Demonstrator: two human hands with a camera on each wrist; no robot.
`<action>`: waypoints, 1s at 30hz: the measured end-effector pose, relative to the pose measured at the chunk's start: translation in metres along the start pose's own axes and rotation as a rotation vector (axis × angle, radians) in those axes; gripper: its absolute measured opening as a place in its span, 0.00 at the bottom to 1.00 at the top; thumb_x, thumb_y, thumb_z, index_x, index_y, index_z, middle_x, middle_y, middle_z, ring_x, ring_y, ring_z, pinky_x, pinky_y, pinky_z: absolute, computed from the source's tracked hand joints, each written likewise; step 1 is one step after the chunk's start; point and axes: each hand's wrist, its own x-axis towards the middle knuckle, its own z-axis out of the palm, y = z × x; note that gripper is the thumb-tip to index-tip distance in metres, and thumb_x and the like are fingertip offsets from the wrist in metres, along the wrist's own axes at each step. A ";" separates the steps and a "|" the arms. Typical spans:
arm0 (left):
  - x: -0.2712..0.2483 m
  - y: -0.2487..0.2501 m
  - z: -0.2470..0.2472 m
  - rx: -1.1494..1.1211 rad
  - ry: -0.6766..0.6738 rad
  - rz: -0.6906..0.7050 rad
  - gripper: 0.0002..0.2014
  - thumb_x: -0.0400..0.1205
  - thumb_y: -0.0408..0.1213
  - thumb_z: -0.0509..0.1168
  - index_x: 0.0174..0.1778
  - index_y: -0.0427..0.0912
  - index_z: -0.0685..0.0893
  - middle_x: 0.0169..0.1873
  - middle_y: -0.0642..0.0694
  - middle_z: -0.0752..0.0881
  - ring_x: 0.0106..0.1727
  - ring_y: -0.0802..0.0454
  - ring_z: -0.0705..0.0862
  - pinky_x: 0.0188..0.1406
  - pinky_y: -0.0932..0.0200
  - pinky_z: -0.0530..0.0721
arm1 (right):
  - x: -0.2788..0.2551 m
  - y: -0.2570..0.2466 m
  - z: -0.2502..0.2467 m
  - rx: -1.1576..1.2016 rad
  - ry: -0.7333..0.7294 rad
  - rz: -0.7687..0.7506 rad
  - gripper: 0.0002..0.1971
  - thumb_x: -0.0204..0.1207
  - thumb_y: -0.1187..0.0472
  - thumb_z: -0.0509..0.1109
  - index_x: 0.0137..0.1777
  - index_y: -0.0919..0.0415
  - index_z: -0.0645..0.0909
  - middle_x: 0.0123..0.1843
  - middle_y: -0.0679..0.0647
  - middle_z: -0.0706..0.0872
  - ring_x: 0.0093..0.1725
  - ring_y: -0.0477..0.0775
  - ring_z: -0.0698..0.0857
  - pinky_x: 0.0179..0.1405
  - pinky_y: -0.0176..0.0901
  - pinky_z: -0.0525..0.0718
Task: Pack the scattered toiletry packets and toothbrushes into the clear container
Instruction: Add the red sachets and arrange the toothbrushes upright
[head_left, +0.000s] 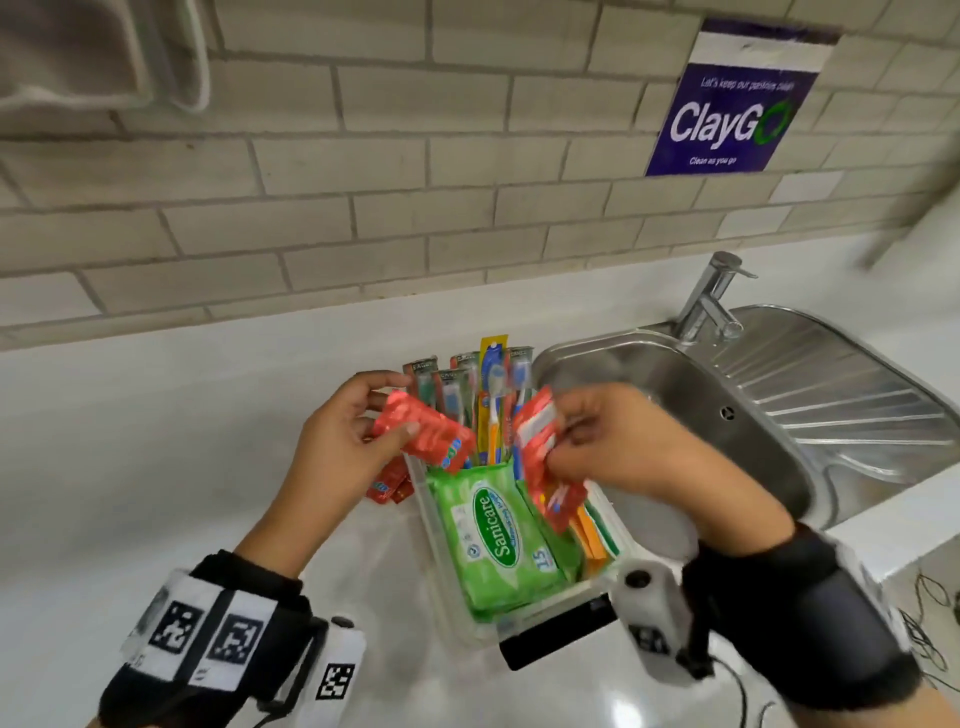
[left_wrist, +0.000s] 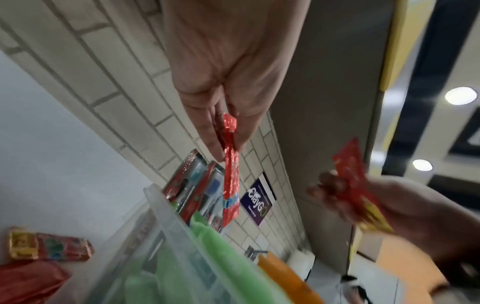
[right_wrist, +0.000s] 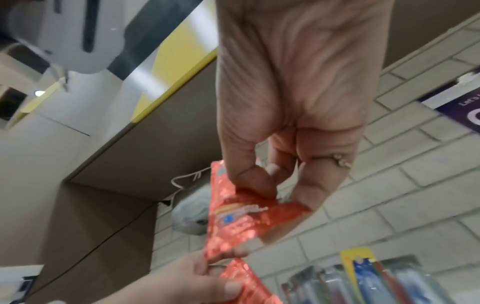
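Observation:
A clear container (head_left: 423, 506) stands on the white counter beside the sink. It holds a green Sanicare wipes pack (head_left: 493, 535), orange packets (head_left: 592, 540) and several packaged toothbrushes (head_left: 491, 400) standing at its far end. My left hand (head_left: 358, 431) pinches a red sachet (head_left: 428, 431) above the container's far left corner; the left wrist view shows the sachet (left_wrist: 230, 174) between thumb and fingers. My right hand (head_left: 587, 441) grips a strip of red sachets (head_left: 540, 447) over the container, and these sachets (right_wrist: 241, 216) fill the right wrist view.
More red sachets (head_left: 387, 480) lie on the counter left of the container; these sachets (left_wrist: 52, 244) show in the left wrist view too. A steel sink (head_left: 675, 415) with a tap (head_left: 711, 301) sits to the right. A tiled wall with a purple sign (head_left: 732, 114) rises behind.

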 end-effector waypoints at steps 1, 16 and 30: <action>0.001 0.001 0.005 0.069 -0.016 0.025 0.24 0.72 0.26 0.72 0.44 0.66 0.80 0.41 0.56 0.85 0.42 0.55 0.87 0.45 0.59 0.86 | 0.011 0.003 -0.010 0.038 0.053 -0.013 0.05 0.59 0.68 0.71 0.36 0.62 0.85 0.36 0.58 0.90 0.35 0.54 0.87 0.47 0.54 0.89; 0.019 -0.002 0.018 0.451 -0.003 0.196 0.15 0.79 0.34 0.66 0.58 0.57 0.82 0.53 0.64 0.82 0.53 0.66 0.82 0.54 0.67 0.81 | 0.123 0.037 0.024 -0.106 -0.378 0.130 0.03 0.74 0.67 0.72 0.43 0.61 0.80 0.37 0.54 0.88 0.29 0.42 0.88 0.38 0.35 0.89; 0.017 -0.041 0.038 0.818 -0.088 0.174 0.11 0.77 0.39 0.69 0.53 0.56 0.85 0.49 0.57 0.88 0.46 0.54 0.81 0.58 0.55 0.69 | 0.119 0.053 -0.008 -0.380 -0.310 -0.021 0.12 0.79 0.58 0.65 0.55 0.64 0.85 0.51 0.58 0.91 0.47 0.56 0.90 0.51 0.48 0.87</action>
